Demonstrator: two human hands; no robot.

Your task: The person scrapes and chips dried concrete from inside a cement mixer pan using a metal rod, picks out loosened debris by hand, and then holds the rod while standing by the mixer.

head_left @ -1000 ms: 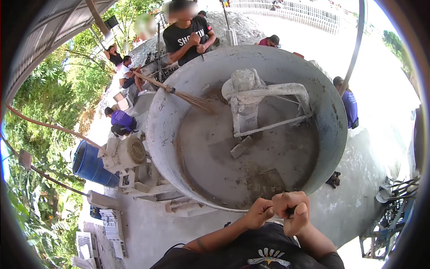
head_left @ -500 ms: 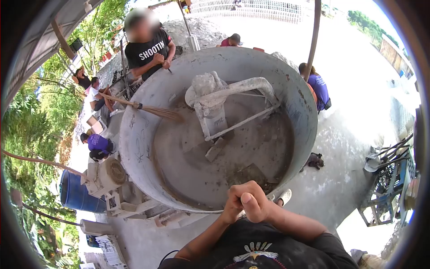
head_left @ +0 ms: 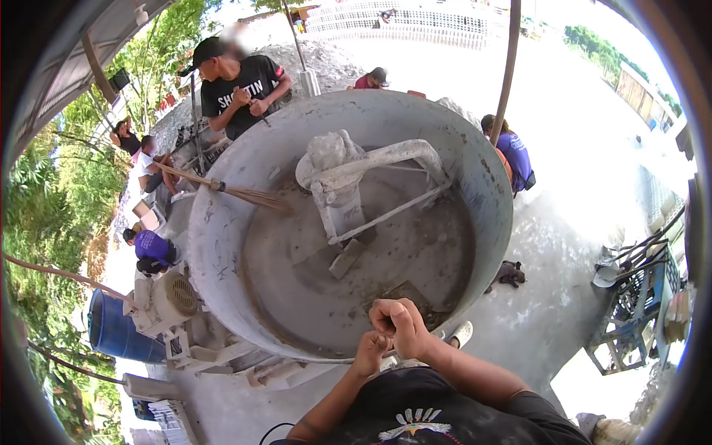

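Just inside the near rim of a big round mixing pan (head_left: pixel 222 274), both my hands are held close together in front of my chest. My left hand (head_left: pixel 371 351) is closed, fingers curled, slightly lower and to the left. Beside and above it, my right hand (head_left: pixel 401 326) is closed in a fist with the thumb on top. Whatever they may hold is hidden by the fingers. Inside the pan stands a mixer arm assembly (head_left: pixel 348 178) crusted in grey, with a flat block-like piece (head_left: pixel 347 259) at its foot. A broom (head_left: pixel 256 196) leans over the pan's left wall.
Across the pan stands a co-worker (head_left: pixel 241 93) with hands together. Other people sit or bend around it, one in purple (head_left: pixel 152 245) at left. A motor (head_left: pixel 174 295) and blue barrel (head_left: pixel 122 326) flank the pan. A dark animal (head_left: pixel 510 274) lies at right, near a metal rack (head_left: pixel 630 311).
My hands have come slightly apart, the left now lower than the right. The co-worker across the pan has turned their head to the left. My view has shifted a little.
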